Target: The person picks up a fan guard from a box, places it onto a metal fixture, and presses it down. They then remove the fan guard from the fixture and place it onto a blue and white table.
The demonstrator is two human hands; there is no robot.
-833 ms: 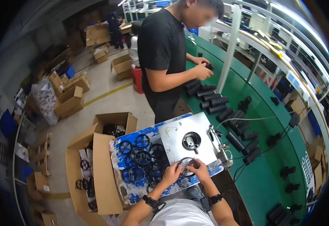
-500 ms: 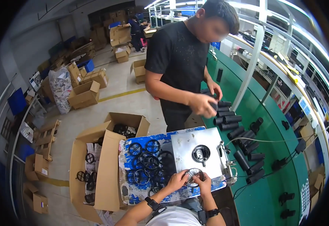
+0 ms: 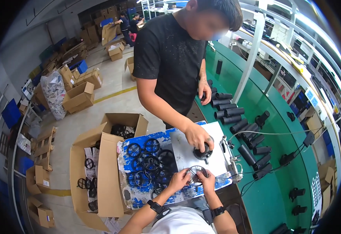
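Observation:
My left hand (image 3: pixel 179 179) and my right hand (image 3: pixel 208 180) together hold a black round grille ring (image 3: pixel 196 174) over a white plate (image 3: pixel 186 151) on a blue tray (image 3: pixel 143 193). Several more black grille rings (image 3: pixel 149 162) lie piled on the tray to the left. A co-worker in a black shirt stands across from me; that person's hand (image 3: pixel 198 136) rests on a black round part (image 3: pixel 203 152) on the white plate, just beyond my hands.
An open cardboard box (image 3: pixel 100 163) with more rings stands left of the tray. A green workbench (image 3: pixel 279 156) at right carries rows of black cylinders (image 3: pixel 233 113), cables and a small metal fixture (image 3: pixel 233 162). More boxes litter the floor behind.
The co-worker has stepped closer and put a hand on the black part on the white plate. My hands stay on the ring; the view has dropped nearer the tray.

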